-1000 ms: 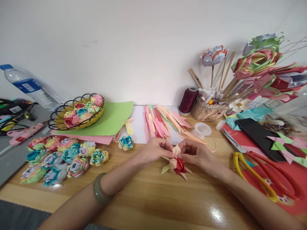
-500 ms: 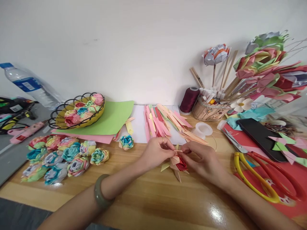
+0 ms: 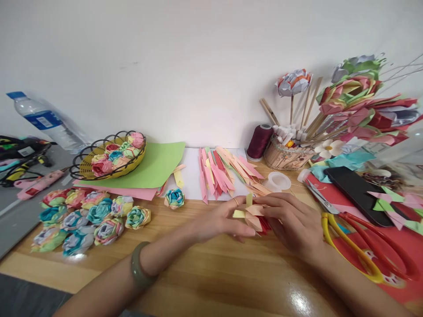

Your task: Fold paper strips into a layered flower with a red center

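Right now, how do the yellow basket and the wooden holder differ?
The yellow basket has black rim loops; the wooden holder is brown, without such loops. The yellow basket is wide and holds paper flowers; the wooden holder is narrower and holds leaning sticks. Both are containers standing near the wall.

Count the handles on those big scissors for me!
2: the yellow handle, just beside the right hand, and the red handle, farther right over the red paper. Both can be seen.
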A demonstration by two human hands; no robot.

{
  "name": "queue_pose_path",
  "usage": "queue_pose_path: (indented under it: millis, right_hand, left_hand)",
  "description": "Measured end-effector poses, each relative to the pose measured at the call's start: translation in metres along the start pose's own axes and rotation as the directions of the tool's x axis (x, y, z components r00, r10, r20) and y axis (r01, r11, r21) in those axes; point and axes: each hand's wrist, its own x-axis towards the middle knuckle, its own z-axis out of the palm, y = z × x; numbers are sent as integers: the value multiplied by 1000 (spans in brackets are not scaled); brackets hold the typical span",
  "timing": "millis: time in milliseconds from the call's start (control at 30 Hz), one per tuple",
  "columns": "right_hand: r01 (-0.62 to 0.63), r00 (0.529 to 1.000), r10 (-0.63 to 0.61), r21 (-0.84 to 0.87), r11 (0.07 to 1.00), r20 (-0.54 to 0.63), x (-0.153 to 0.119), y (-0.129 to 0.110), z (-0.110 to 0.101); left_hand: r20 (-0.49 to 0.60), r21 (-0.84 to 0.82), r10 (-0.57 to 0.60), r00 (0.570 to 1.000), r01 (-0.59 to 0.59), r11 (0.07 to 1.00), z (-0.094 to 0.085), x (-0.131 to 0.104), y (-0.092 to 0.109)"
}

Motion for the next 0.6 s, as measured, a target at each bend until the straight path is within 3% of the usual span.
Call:
queue_pose_path:
  millis: [133, 367, 433, 500, 600]
  right_hand:
    - [36, 998, -38, -46, 998, -58, -1, 0, -3]
    - [39, 998, -37, 40, 998, -55, 7, -5, -3]
    - [-61, 997, 66, 119, 991, -46, 11, -10, -4]
    - [-241, 967, 252, 211, 947, -27, 14, -15, -4]
    - [-519, 846, 530, 300, 800, 50, 17, -22, -3]
  left_hand:
    - [40, -47, -2, 999, 4, 999, 1, -1, 0]
    - [-23, -239, 67, 998, -70, 969, 7, 3, -4]
    - [-99, -277, 122, 988, -145, 950, 9, 5, -6]
    - [-202, -258, 197, 959, -246, 934, 9, 8, -8]
    - [-377, -137, 308, 873, -381, 914, 7, 12, -11]
